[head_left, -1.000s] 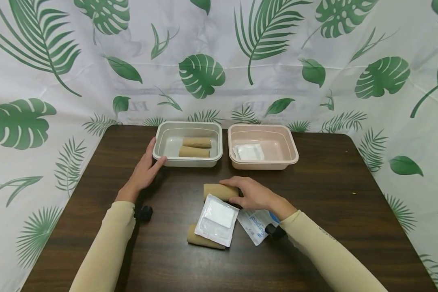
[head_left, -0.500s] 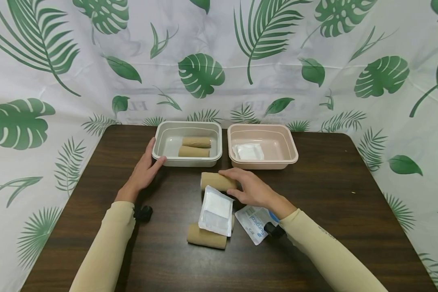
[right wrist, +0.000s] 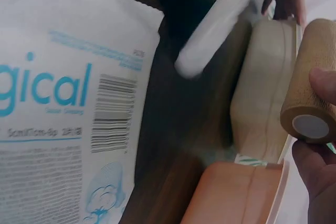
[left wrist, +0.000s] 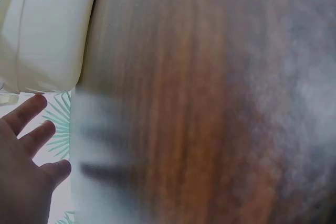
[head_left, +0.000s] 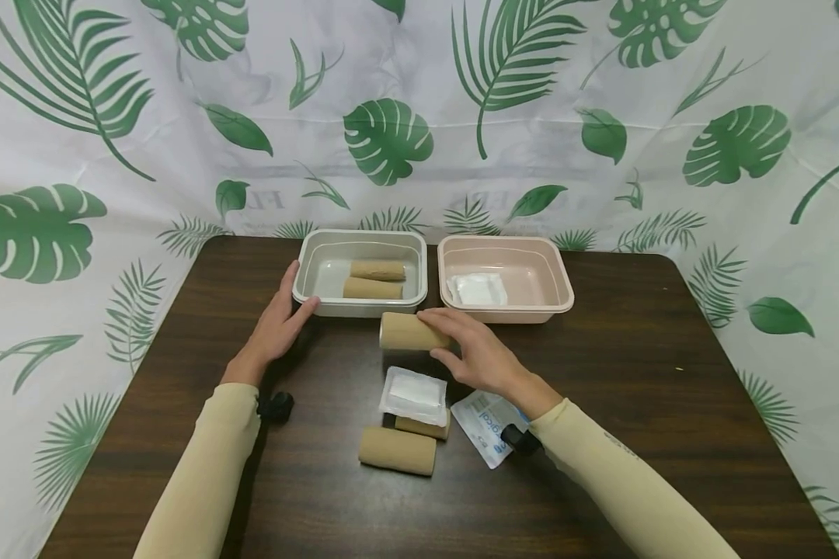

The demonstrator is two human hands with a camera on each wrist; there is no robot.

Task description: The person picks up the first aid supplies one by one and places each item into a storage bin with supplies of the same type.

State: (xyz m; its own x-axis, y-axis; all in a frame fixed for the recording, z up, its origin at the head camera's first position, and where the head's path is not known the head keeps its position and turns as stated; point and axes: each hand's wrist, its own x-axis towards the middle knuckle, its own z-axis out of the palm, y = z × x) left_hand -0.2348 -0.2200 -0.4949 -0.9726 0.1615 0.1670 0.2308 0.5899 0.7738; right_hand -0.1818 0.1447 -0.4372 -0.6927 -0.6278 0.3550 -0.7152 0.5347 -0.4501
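Observation:
My right hand [head_left: 482,353] holds a tan bandage roll [head_left: 411,332] by its right end, raised just in front of the two bins. The right wrist view shows thumb and fingers round this roll [right wrist: 311,72], whose core is pale. My left hand [head_left: 273,330] reaches along the left side of the grey bin [head_left: 363,309], its fingers extended and the thumb at the front rim. Two tan bandage rolls [head_left: 377,270] lie inside that bin. Below the held roll, a white gauze packet [head_left: 414,394] overlaps a second roll [head_left: 426,427]; another roll [head_left: 397,452] lies nearer me.
Beside the grey bin stands a pink bin [head_left: 524,317] with a white packet [head_left: 478,289] in it. A white packet with blue "Surgical" print [head_left: 485,427] lies on the dark wooden table [head_left: 601,435], partly under my right wrist. A leaf-patterned curtain [head_left: 405,70] hangs behind.
My right hand has carried the bandage roll up and forward toward the grey bin. The gauze packet has slid off it and turned, uncovering rolls beneath. The left hand has stayed at the bin.

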